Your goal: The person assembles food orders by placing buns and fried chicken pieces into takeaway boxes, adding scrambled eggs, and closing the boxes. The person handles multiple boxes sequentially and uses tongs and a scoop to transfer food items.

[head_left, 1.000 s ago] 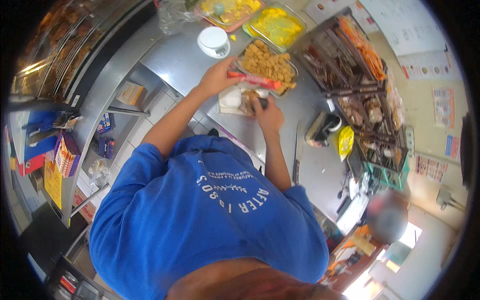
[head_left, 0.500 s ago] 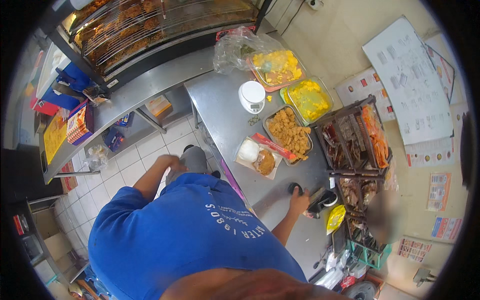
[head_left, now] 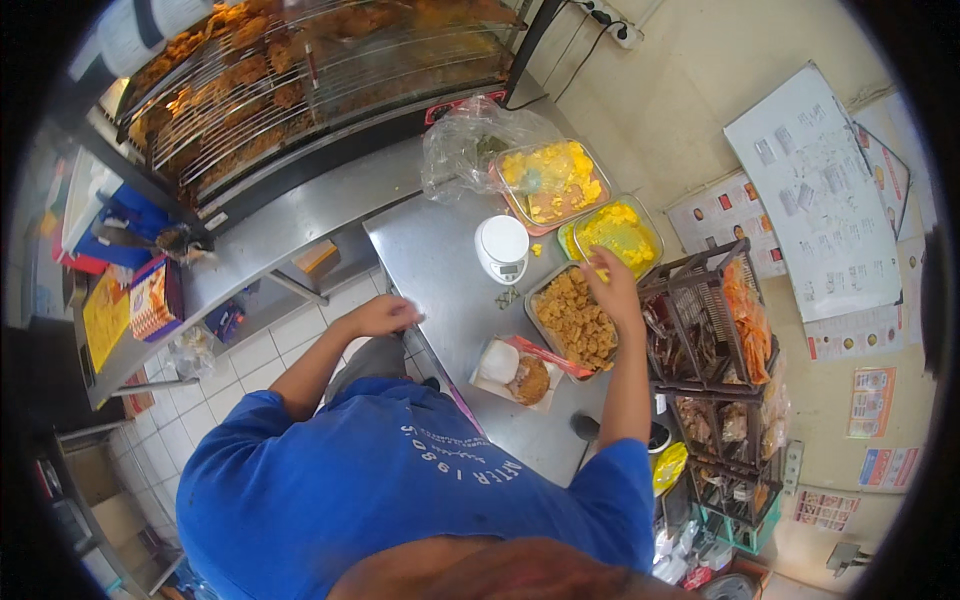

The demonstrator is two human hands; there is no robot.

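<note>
My right hand [head_left: 613, 282] reaches over the rim between a tray of yellow scrambled egg [head_left: 618, 232] and a container of brown fried chicken pieces [head_left: 572, 318]. Its fingers are apart above the near edge of the egg, and nothing shows in them. My left hand [head_left: 383, 314] hovers by the table's left edge, loosely bent and without any visible object. Nearer me lies an open paper box [head_left: 491, 388] with a white rice mound [head_left: 496, 361] and a round fried patty [head_left: 528, 381]. A red strip runs along its side, by the chicken container.
A white kitchen scale [head_left: 502, 246] stands left of the containers. Behind it are another egg tray [head_left: 551, 181] and a clear plastic bag [head_left: 455, 150]. Brown baskets of packets [head_left: 700, 325] line the right wall. A heated glass display [head_left: 300, 90] fills the far left.
My right hand has left the black object near the baskets and moved forward to the egg and chicken containers. The left hand has moved right, toward the table's edge.
</note>
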